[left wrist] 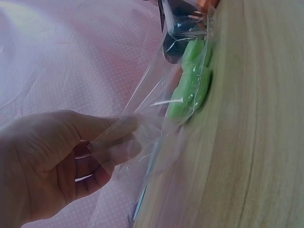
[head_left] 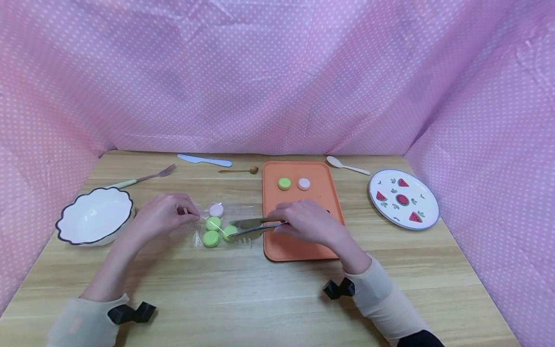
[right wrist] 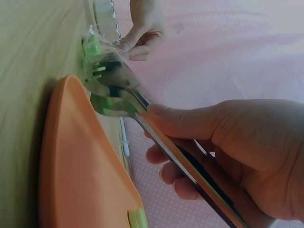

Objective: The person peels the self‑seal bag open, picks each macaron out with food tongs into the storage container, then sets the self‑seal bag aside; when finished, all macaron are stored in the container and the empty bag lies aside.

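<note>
My left hand (head_left: 166, 215) pinches the edge of a clear plastic bag (left wrist: 156, 102) between thumb and fingers. Inside the bag lie a pale pink macaron (head_left: 216, 209) and three green macarons (head_left: 211, 238). My right hand (head_left: 305, 221) grips metal tongs (right wrist: 156, 135), whose tips reach into the bag's right end beside the rightmost green macaron (head_left: 229, 233). Whether the tips touch that macaron, I cannot tell. Under the right hand is an orange tray (head_left: 299, 248), holding a green macaron (head_left: 284, 183) and a pink macaron (head_left: 304, 184) near its far end.
A white scalloped bowl (head_left: 93, 217) stands at the left, with a fork (head_left: 145, 178) behind it. Along the back lie a light blue knife (head_left: 204, 160), a small gold spoon (head_left: 237, 170) and a white spoon (head_left: 348, 166). A watermelon-patterned plate (head_left: 390, 214) sits at the right.
</note>
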{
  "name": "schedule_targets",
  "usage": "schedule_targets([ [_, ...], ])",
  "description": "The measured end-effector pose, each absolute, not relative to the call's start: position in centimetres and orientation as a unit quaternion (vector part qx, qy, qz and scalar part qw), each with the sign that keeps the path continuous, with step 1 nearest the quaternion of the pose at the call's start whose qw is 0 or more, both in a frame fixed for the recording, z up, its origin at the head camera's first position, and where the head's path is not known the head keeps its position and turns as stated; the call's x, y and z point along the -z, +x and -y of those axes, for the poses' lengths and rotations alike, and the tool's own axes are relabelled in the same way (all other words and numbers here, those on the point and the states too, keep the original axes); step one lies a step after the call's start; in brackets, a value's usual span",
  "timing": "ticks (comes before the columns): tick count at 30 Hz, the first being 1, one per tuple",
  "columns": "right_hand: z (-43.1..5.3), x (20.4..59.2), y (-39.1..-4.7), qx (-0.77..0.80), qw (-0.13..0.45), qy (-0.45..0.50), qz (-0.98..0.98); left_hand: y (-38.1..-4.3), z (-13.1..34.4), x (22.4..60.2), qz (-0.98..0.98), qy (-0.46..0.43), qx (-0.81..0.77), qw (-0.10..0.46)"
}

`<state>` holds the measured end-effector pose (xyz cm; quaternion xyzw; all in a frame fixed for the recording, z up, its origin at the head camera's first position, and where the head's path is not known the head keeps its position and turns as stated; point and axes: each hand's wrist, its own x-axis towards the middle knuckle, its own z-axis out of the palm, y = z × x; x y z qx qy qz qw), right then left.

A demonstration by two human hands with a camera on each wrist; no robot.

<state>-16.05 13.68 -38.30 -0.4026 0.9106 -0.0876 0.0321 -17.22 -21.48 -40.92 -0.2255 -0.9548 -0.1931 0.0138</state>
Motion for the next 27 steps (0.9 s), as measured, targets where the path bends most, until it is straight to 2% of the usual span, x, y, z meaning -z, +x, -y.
schedule_targets([
  [27,-13.48,38.54,-16.11,0.071,0.019,-0.393,-0.917,-17.30,21.51,41.16,0.950,-0.244,0.191,0.045],
])
